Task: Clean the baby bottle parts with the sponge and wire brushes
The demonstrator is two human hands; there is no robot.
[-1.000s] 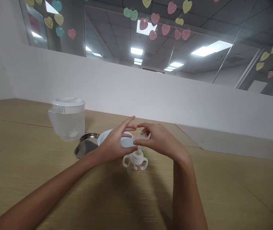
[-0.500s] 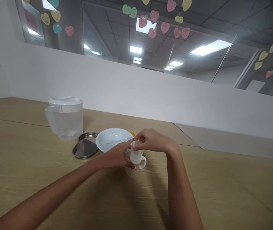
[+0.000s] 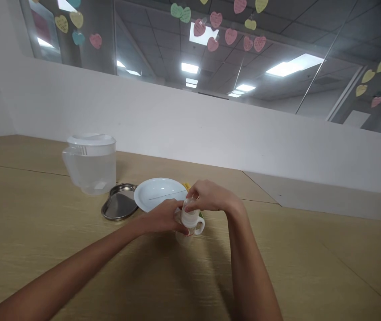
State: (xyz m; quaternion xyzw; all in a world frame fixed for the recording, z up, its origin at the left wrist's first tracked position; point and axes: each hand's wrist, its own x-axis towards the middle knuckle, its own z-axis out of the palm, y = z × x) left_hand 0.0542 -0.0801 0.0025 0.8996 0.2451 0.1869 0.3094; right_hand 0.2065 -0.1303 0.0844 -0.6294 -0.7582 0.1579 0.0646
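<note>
A clear baby bottle point(image 3: 185, 239) with a white collar and a white side handle point(image 3: 200, 226) stands upright on the table in front of me. My left hand point(image 3: 166, 217) is wrapped around the bottle's body from the left, its thumb low on the near side. From above and behind, my right hand point(image 3: 209, 196) grips the clear cap point(image 3: 190, 206) at the top with bent fingers. Whether the cap is fully seated I cannot tell. Part of the bottle is hidden by my left fingers.
Just beyond my hands lies a white oval bowl point(image 3: 150, 194) with a thin straight rod across it. Left of it is a steel kidney dish point(image 3: 120, 205), then a lidded plastic pitcher point(image 3: 93, 167). Something yellow point(image 3: 186, 185) and something green point(image 3: 201, 215) peek out behind my right hand.
My right hand and forearm have shifted slightly left, and the fingers sit differently on the cap. My left hand and the bottle stay nearly in place.
</note>
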